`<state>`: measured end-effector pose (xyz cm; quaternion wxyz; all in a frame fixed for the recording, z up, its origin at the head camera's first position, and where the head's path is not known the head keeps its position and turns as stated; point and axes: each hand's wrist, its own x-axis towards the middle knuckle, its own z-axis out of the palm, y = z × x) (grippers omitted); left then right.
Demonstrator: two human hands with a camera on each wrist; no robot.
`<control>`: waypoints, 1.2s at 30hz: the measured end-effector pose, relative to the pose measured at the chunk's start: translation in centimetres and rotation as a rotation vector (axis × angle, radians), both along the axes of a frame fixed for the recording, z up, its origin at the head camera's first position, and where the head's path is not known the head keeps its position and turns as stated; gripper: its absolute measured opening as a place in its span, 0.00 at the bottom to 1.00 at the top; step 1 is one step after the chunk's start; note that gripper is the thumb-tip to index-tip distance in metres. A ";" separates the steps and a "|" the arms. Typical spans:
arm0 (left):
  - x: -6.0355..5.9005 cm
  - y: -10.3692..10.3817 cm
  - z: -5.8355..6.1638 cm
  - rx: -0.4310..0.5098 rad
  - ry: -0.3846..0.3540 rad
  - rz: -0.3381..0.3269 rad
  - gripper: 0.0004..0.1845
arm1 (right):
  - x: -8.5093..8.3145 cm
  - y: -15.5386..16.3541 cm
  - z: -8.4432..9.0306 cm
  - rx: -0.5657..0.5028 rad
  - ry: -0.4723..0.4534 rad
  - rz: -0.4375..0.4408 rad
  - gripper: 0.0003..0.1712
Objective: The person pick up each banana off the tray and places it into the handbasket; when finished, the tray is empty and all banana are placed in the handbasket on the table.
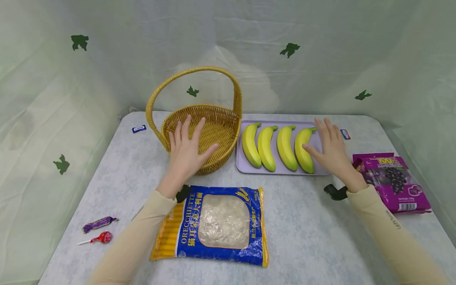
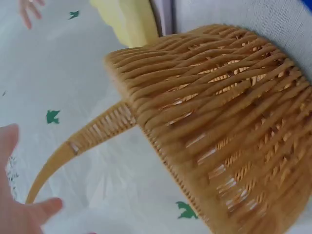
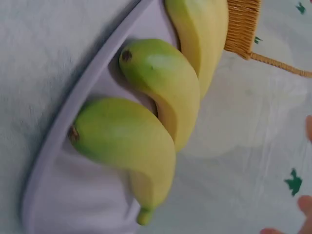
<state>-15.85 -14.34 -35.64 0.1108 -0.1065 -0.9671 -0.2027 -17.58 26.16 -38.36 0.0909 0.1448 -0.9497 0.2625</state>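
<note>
My left hand point(image 1: 187, 152) hovers open-fingered over the wicker basket point(image 1: 213, 136); my right hand point(image 1: 331, 150), spread flat, nears the rightmost banana point(image 1: 304, 150) on the lavender tray point(image 1: 246, 168). Bananas look light, smooth, bruise-prone; best gripped mid-body.

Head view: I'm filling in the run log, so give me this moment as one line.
left hand open over basket | right hand open by rightmost banana | four bananas on tray | nothing held
</note>
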 end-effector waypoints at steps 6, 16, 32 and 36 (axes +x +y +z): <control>1.8 -2.3 0.9 0.323 0.142 -0.165 0.39 | -0.6 0.3 -0.2 -0.351 -0.093 0.072 0.48; 3.1 -5.4 1.6 0.752 0.512 -0.079 0.25 | -1.2 1.0 -0.4 -0.732 -0.400 0.009 0.42; 0.2 -9.2 -2.3 0.729 0.236 -0.056 0.39 | -2.6 1.7 -2.5 -0.932 -0.682 -0.057 0.41; -0.6 -9.5 -3.1 0.695 0.251 -0.073 0.40 | -2.7 1.4 -3.0 -0.839 -0.661 -0.034 0.39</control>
